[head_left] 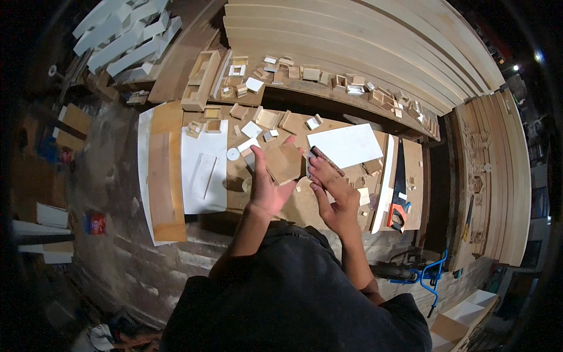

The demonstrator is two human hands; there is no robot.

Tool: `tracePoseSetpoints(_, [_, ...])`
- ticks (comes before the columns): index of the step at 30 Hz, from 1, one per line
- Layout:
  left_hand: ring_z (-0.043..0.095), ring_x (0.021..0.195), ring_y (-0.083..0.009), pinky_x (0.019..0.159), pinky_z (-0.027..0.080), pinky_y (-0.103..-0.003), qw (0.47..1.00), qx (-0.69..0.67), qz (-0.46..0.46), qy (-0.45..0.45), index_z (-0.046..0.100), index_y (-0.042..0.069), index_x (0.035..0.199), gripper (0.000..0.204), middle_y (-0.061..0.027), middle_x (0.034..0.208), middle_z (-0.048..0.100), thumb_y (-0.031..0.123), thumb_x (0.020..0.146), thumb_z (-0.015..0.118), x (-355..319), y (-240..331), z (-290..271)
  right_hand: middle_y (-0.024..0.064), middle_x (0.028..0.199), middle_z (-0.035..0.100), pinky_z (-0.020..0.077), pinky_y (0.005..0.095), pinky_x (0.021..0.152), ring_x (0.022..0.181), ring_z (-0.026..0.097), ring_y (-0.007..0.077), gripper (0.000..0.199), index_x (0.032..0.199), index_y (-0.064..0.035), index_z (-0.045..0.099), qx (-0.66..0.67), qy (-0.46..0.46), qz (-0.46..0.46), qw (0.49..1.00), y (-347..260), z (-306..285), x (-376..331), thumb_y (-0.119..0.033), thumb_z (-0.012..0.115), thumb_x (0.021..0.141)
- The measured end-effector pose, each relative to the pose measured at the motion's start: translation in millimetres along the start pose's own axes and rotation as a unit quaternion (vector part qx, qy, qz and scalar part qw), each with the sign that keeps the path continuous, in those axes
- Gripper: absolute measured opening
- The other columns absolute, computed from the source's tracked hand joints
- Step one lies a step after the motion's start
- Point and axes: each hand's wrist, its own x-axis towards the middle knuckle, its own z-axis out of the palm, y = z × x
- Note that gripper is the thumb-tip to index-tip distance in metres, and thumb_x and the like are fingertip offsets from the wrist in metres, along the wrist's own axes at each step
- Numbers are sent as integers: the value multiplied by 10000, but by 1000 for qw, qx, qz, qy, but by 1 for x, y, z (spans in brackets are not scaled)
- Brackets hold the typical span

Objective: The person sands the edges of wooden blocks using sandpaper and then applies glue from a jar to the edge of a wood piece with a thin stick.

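My left hand [268, 192] grips a small square light-brown wooden piece [285, 162] by its sides, thumb on the left edge and fingers around the far and right sides. Just to the right, my right hand [335, 198] is closed on a narrow dark-brown bar [328, 160], its exact kind unclear. The fingers lie along the bar near the wooden piece's right edge; whether the two touch I cannot tell. A white rectangular panel [346, 144] lies beyond the bar. Small wooden box-like pieces [267, 117] are scattered past my left hand, with a white disc [233, 154] among them.
At the bench's right lies a handsaw [399, 206] with an orange-black handle, beside a white strip [382, 186]. Boards [167, 176] and a white sheet [199, 193] cover its left. Long planks [352, 35] stand behind. A blue metal frame [431, 276] is at lower right.
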Motion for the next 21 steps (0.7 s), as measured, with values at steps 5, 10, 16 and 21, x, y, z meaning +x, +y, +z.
tracePoseSetpoints(5, [496,1290,-236,1147,332,-421,1000,-21,10,-5,424,77,1529,980,-123,1398,552,835,915,328,-3,-1,-9,176,1261,691,511,395,1032,1231,644,325,384,1195,-14,704,13,10,-3,1000,-5,10,-3,81,718,824])
tracePoseSetpoints(10, [511,1267,-231,1124,362,-425,1000,-24,8,14,397,87,1539,955,-108,1377,553,813,919,382,-6,-8,-7,189,1317,657,501,422,1043,1257,618,359,458,1254,-16,662,11,14,-36,999,-5,22,-7,83,713,810])
tracePoseSetpoints(16, [565,1171,-227,1058,436,-404,997,-64,17,-41,522,137,1355,706,-87,1312,588,718,957,478,-14,-20,-1,204,1353,626,464,487,1080,1277,590,393,494,1277,-15,636,-33,33,-94,994,18,30,-4,62,677,791])
tracePoseSetpoints(21, [569,1244,-247,1121,412,-421,998,-44,-19,-28,508,51,1411,769,-109,1347,606,686,980,459,-20,-22,2,193,1300,653,488,479,1044,1263,604,385,445,1236,-24,666,-9,-38,-193,980,0,32,-13,42,678,796])
